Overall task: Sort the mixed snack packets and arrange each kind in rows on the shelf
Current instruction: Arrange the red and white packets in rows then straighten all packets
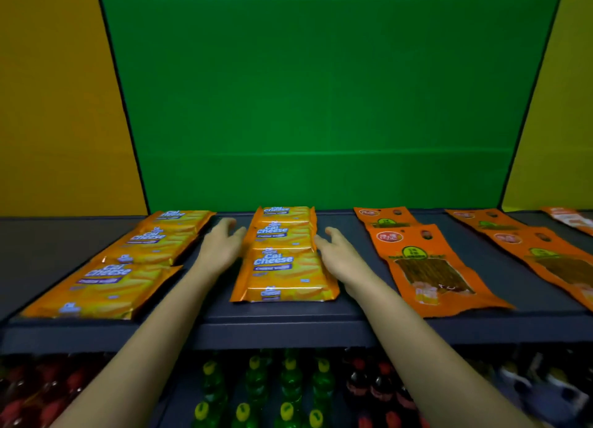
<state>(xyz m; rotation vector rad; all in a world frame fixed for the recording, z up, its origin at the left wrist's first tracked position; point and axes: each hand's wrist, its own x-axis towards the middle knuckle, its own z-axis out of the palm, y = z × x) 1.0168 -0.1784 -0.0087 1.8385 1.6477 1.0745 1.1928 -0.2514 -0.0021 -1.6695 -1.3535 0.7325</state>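
Now the left hand [221, 246] and the right hand [337, 254] are held open, fingers nearly straight, against both sides of the middle row of Cal Cheese packets [284, 257], which reaches from the back of the shelf [288, 328] almost to its front edge. A second Cal Cheese row [128, 267] is laid toward the left edge, orange strip packets [426, 264] toward the right.

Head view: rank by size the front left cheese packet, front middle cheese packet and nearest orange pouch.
1. nearest orange pouch and front left cheese packet, too alike to rank.
2. front middle cheese packet.
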